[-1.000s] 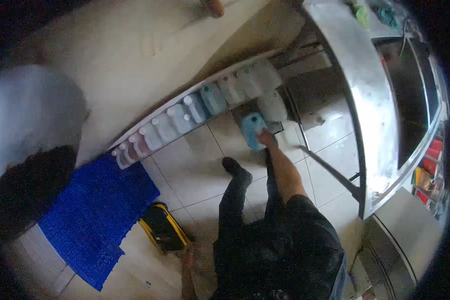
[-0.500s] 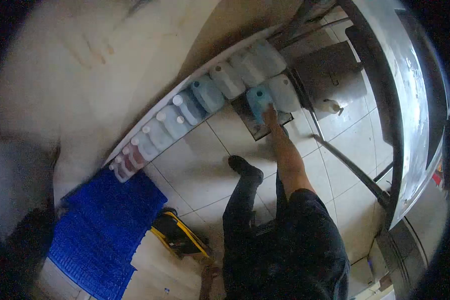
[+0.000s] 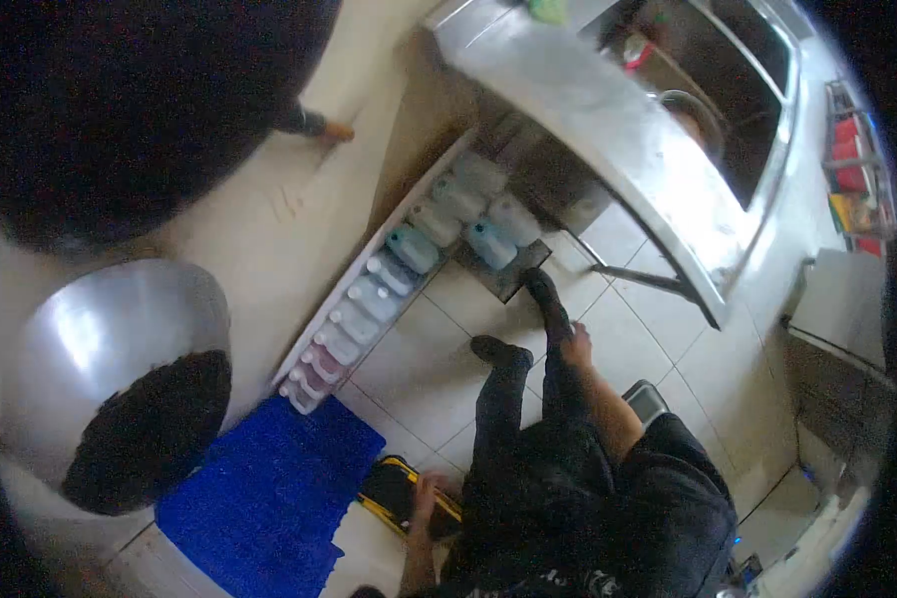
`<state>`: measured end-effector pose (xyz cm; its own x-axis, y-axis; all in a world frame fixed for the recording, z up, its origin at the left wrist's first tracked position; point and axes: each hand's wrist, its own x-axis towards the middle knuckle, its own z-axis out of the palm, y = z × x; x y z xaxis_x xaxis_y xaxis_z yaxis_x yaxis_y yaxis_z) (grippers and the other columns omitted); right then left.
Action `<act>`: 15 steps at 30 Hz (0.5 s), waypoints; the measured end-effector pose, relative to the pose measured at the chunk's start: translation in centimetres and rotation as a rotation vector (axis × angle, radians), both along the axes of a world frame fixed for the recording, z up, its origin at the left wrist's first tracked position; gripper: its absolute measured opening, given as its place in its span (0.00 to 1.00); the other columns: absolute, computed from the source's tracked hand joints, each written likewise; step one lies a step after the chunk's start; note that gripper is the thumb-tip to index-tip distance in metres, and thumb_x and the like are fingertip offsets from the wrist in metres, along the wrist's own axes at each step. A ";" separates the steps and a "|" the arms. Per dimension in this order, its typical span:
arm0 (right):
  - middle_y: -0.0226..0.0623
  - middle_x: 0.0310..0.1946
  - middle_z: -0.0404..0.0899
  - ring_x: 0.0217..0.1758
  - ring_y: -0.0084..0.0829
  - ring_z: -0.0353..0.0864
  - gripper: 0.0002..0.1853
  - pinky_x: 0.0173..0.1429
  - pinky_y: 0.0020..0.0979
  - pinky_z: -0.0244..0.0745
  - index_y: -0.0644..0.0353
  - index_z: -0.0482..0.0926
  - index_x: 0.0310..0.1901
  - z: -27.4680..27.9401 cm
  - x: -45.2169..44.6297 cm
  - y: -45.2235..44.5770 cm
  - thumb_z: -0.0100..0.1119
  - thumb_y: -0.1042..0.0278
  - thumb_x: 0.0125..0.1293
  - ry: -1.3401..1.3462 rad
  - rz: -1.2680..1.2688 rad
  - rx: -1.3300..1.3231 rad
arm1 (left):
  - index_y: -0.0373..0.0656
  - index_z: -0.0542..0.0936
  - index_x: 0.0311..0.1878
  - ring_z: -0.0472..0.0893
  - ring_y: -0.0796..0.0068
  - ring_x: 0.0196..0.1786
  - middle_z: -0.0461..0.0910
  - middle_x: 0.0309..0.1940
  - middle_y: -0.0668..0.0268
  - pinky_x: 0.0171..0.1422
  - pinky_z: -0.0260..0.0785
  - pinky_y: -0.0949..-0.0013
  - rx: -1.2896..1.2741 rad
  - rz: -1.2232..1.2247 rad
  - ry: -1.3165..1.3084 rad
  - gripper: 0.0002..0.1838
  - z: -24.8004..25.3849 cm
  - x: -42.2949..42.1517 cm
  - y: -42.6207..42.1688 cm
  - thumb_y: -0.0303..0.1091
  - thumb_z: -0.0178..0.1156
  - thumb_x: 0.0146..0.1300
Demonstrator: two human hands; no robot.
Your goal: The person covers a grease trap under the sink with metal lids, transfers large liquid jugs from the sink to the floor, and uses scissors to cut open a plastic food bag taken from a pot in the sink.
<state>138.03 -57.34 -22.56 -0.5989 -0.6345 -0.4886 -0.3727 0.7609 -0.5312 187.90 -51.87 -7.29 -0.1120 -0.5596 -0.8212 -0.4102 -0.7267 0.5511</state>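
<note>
My right hand (image 3: 576, 349) is beside my right leg, away from the jugs; its fingers are blurred, and I cannot make out whether they hold anything. Lower down, my left hand (image 3: 426, 501) is raised with fingers apart, in front of a black and yellow object (image 3: 391, 490) on the floor. A blue-tinted plastic jug (image 3: 492, 245) stands on a dark floor plate (image 3: 513, 279), touching a pale translucent jug (image 3: 514, 217). Along the wall runs a row of several more jugs, among them a teal one (image 3: 412, 249) and some with reddish contents (image 3: 321, 366).
A blue ribbed mat (image 3: 259, 498) lies past the row's near end. To the right stands a steel sink counter (image 3: 608, 120) on metal legs. A large metal bowl (image 3: 120, 339) and a dark round pan (image 3: 140, 120) hang on the left.
My right hand has let go of the blue-tinted jug and drawn back toward my body. My left hand has come further into view. The camera has risen, bringing the sink and hanging bowl into sight.
</note>
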 end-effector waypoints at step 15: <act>0.42 0.31 0.78 0.29 0.32 0.80 0.12 0.27 0.29 0.75 0.65 0.69 0.44 14.1 -10.0 40.8 0.51 0.66 0.63 -0.529 -0.899 -0.243 | 0.44 0.68 0.52 0.79 0.69 0.37 0.78 0.36 0.60 0.38 0.72 0.62 -0.091 -0.151 0.019 0.25 3.7 -20.2 -16.9 0.53 0.54 0.61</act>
<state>128.03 -16.53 -8.48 -0.6441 -0.1817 -0.7431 0.5938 0.4936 -0.6354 167.71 -68.77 -3.59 -0.2155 -0.6072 -0.7648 -0.4998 -0.6043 0.6206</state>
